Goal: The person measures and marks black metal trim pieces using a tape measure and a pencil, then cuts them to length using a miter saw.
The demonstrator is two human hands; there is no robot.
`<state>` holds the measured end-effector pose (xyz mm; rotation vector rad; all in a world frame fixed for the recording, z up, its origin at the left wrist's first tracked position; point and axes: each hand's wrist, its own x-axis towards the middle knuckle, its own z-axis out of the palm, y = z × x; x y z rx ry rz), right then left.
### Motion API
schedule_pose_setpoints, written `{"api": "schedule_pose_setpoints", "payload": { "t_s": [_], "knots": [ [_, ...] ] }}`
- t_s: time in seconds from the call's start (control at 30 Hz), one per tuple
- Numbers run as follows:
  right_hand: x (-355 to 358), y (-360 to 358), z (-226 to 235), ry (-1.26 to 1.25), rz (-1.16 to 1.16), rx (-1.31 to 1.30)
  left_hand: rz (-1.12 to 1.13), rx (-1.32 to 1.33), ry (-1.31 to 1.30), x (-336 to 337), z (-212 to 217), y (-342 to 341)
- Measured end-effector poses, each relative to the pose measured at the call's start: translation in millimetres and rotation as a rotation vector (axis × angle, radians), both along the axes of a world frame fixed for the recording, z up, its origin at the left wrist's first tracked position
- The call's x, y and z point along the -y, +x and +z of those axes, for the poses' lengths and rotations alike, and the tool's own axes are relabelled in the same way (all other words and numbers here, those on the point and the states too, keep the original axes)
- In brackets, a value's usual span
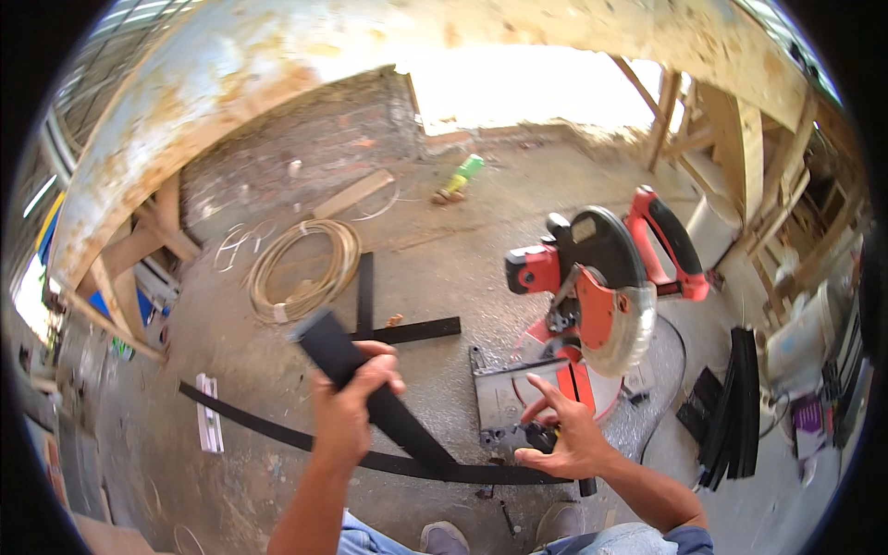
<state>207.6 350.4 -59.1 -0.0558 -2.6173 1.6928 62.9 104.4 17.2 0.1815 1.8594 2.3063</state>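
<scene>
My left hand [350, 398] is closed around a flat black bar [402, 425], held tilted with its upper end raised. The bar's lower end meets, or overlaps, a long black strip [268, 427] that stretches across the floor before my feet. A red and black miter saw [601, 305] stands on the floor to the right of centre. My right hand [569, 427] is at the front of the saw's base [504, 393], thumb and fingers apart, with nothing seen in its grasp. Whether it touches the base I cannot tell.
Two shorter black pieces [421, 330] lie beyond my left hand, near a coiled beige hose or cable [305, 273]. A light-coloured profile offcut [210, 416] lies at left. A green bottle-like object [470, 166] is farther back. More black strips [740, 407] lie at right beside a bucket [805, 333].
</scene>
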Motion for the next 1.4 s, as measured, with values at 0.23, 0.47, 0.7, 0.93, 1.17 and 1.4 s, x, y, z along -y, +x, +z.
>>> {"api": "schedule_pose_setpoints", "payload": {
  "t_s": [0.23, 0.47, 0.7, 0.93, 1.17, 1.4],
  "knots": [
    [52, -77, 88, 0.240, 0.164, -0.351, -0.174, -0.054, -0.034, -13, -15, 23],
    [63, -95, 104, 0.312, 0.195, -0.433, -0.194, 0.068, 0.129, -7, -9, 16],
    [69, -85, 101, 0.248, 0.180, -0.348, -0.239, 0.069, 0.178, -8, -20, 12],
    [65, -74, 104, 0.134, 0.145, -0.269, -0.186, -0.023, 0.116, -9, -8, 17],
    [58, -72, 86, 0.211, 0.143, -0.300, -0.164, -0.062, 0.095, 9, -2, 0],
    [-9, -28, -3, 0.341, 0.114, -0.165, 0.150, 0.083, 0.515, 71, 8, -47]
  ]
}}
